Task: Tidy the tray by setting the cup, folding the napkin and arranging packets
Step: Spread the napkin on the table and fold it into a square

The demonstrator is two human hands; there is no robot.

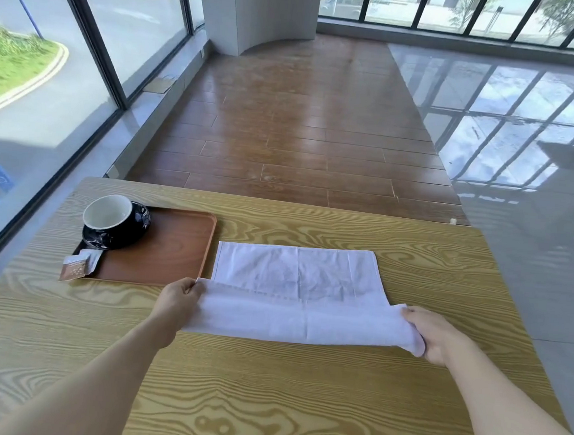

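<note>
Napkin (294, 276) mid-fold on the table (298, 407), beside the tray's (173, 253) right edge. Left hand (178, 298) and right hand (431, 335) pinching near corners, lifting them. Cup (107, 211) already at tray's far left corner; packets (77, 264) hanging over its near left corner, probably unsorted.

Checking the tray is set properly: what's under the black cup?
The black cup with white interior sits on a glossy black saucer, which rests on the brown wooden tray's far-left corner. Anything between cup and saucer is hidden.
</note>
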